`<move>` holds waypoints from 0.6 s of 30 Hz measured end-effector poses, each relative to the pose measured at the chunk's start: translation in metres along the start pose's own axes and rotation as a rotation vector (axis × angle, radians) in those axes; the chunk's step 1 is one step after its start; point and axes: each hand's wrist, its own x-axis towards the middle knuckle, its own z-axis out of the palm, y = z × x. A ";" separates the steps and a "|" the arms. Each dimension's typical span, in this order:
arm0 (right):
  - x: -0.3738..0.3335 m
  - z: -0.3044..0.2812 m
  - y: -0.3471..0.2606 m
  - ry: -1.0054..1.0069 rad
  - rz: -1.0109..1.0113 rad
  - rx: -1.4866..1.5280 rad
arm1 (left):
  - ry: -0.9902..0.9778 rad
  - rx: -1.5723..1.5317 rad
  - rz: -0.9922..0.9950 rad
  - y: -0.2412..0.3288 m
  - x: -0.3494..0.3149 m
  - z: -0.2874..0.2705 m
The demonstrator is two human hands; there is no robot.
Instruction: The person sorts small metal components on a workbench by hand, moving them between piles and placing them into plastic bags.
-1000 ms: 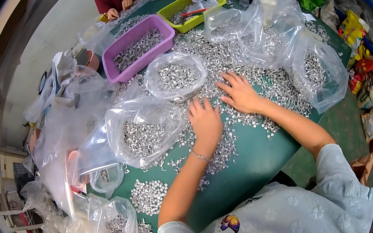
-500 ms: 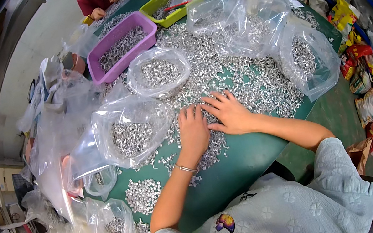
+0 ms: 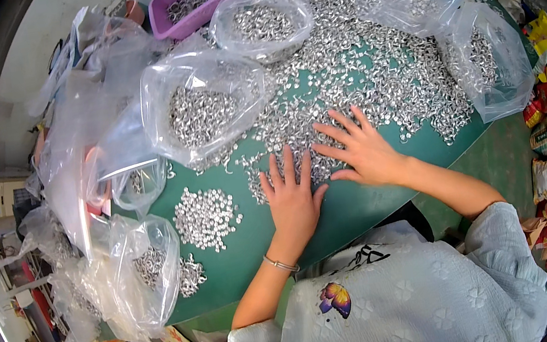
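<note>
The left hand (image 3: 292, 200) is palm down, fingers spread wide, at the near edge of the loose silvery metal pieces (image 3: 352, 81), with the right hand (image 3: 369, 155), equally spread, near it on the right. The pieces cover the green counter's (image 3: 345, 224) middle and far part, between clear plastic bags (image 3: 242, 80) left and right.

The left hand (image 3: 293, 200) and right hand (image 3: 370, 156), palms down with fingers spread, lie over the near edge of small silvery metal pieces (image 3: 293, 115) scattered on the green surface (image 3: 358, 213). A separate flat heap (image 3: 206, 218) sits left of the hands. Ahead-left, a clear bag (image 3: 157, 128) and, farther, a purple tub (image 3: 214, 11) hold similar pieces.
</note>
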 end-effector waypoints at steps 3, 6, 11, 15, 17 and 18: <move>0.005 0.009 0.016 0.017 0.028 -0.116 | 0.005 0.036 0.037 -0.003 -0.011 0.007; 0.016 0.009 0.036 0.049 0.071 -0.182 | 0.049 -0.018 0.101 0.003 -0.004 0.015; 0.038 0.007 0.059 0.165 0.159 -0.263 | -0.030 -0.059 0.218 0.012 -0.003 0.003; 0.033 -0.001 0.019 0.238 0.129 -0.060 | 0.034 -0.173 0.002 0.001 -0.036 -0.008; 0.031 -0.002 -0.017 0.152 -0.029 0.137 | 0.208 -0.153 -0.274 -0.006 -0.048 0.002; 0.028 0.005 -0.033 0.088 -0.090 0.146 | 0.168 -0.154 -0.316 -0.011 -0.050 0.008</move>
